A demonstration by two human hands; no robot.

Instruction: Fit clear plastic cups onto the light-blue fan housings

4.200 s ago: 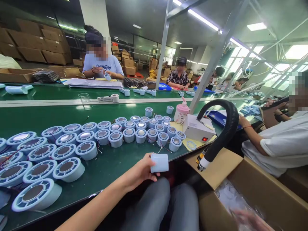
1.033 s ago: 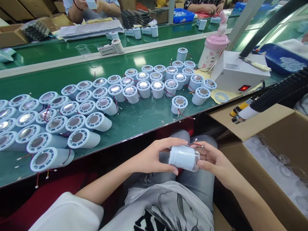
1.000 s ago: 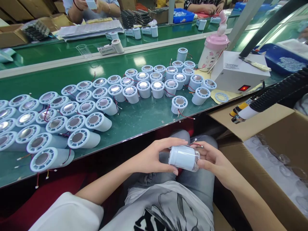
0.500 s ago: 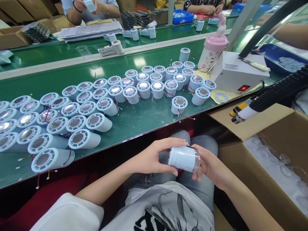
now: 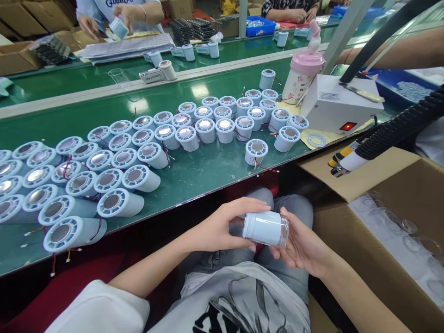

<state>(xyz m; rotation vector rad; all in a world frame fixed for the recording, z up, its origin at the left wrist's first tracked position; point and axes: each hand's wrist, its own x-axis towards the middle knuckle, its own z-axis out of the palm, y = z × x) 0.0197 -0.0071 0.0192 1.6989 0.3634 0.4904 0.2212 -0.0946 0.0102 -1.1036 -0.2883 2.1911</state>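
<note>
One pale-blue cylinder [image 5: 262,227], lying sideways above the lap [image 5: 293,278] inside a clear cover [image 5: 285,230]; left hand [image 5: 222,227] is clamping its left end, right hand [image 5: 303,243] is clasping the cover's other end; a slackening grip could be letting smooth plastic slip; green worktop [image 5: 204,172] is bearing rows of similar cylinders [image 5: 225,131]; open carton [image 5: 373,266] is standing right, a co-worker [image 5: 125,17] is sitting opposite

I get bright, even light; glare on the green surface [image 5: 204,162]; shadow underneath; glints on clear cover [image 5: 285,229]; left edge stretched.
</note>
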